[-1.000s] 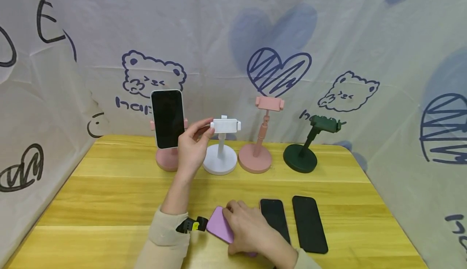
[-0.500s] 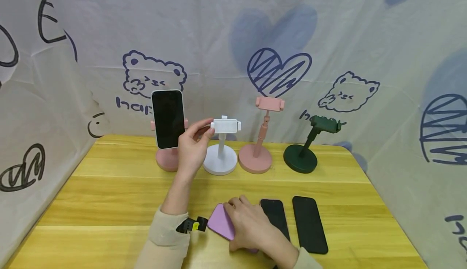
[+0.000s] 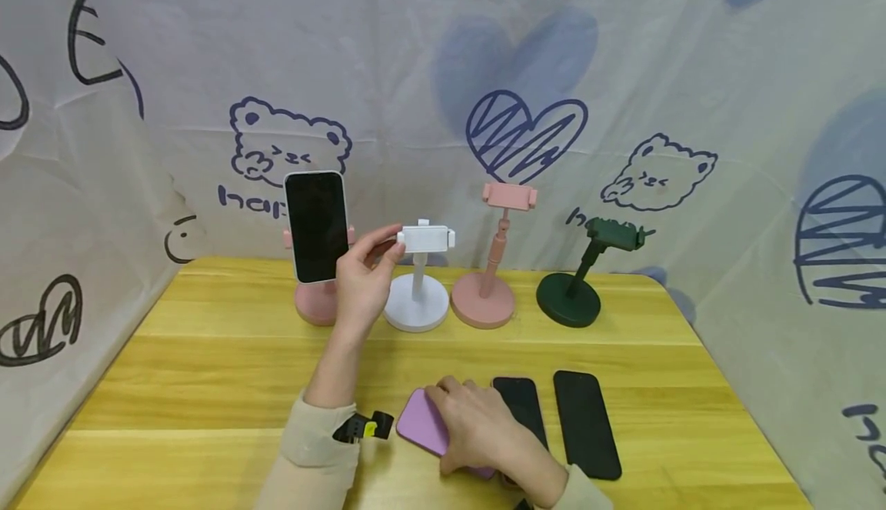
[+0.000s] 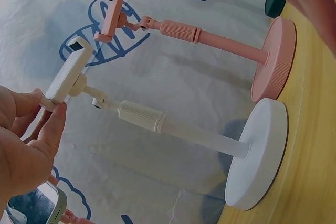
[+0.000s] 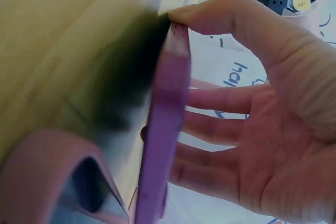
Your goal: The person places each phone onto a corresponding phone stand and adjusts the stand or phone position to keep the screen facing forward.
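Note:
My left hand pinches the left end of the clamp on a white phone stand. In the left wrist view, thumb and fingers meet at the clamp's lower end, and the stand's round base rests on the table. Near the front, my right hand grips a purple phone, back side up, covering its right part. The right wrist view shows this phone edge-on close over the table, the thumb at its end with small holes and the other fingers along the far side.
Left of the white stand, a pink stand carries an upright phone. To its right stand another pink stand and a dark green one. Two black phones lie at the front right. A printed cloth hangs behind.
The purple phone and my right hand have shifted slightly to the right. My left hand stays at the white stand's clamp.

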`<state>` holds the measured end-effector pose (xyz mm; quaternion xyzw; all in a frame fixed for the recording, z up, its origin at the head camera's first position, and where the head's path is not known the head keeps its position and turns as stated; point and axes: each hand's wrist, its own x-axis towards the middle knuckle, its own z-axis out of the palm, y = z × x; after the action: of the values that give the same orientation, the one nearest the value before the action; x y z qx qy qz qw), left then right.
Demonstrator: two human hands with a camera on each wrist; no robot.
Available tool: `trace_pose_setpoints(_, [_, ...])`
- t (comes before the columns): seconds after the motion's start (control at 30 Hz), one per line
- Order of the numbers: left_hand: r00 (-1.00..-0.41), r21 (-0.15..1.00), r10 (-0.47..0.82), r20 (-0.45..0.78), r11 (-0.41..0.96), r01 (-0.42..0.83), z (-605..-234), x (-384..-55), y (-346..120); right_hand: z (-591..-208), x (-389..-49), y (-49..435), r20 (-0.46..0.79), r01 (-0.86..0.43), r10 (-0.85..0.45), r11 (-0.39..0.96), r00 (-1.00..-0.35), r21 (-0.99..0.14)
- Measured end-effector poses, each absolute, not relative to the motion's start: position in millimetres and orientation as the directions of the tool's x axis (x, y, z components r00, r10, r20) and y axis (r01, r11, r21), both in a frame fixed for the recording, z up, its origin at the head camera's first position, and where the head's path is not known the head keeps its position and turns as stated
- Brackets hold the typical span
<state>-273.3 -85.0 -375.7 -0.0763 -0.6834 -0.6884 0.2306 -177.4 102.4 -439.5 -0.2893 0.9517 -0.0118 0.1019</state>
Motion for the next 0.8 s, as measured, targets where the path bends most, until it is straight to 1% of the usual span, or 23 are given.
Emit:
trace_pose_setpoints(0.23, [-0.881, 0.904, -0.208, 0.425, 0.049, 0.424, -376.8, -272.5, -85.3, -435.6, -178.2, 103.2, -0.168, -0.543, -0.549, 0.836, -0.819, -0.083])
trace_pose_setpoints(0.4, [-0.883, 0.905, -0.200, 0.425, 0.055, 0.423, -377.2, -272.8, -85.4, -432.1, -179.1, 106.3, -0.112, -0.535, -0.549, 0.835, -0.828, -0.130])
trace_pose_setpoints(0.6, [-0.880, 0.901, -0.196, 0.433, 0.055, 0.431, -377.6, -273.0, -85.3, -430.9, -181.0, 110.5, 0.012, -0.516, -0.525, 0.830, -0.851, -0.211])
trace_pose_setpoints(0.8, [-0.880, 0.902, -0.202, 0.430, 0.052, 0.429, -377.4, -272.8, -85.9, -427.4, -183.0, 112.6, 0.131, -0.514, -0.497, 0.821, -0.858, -0.249])
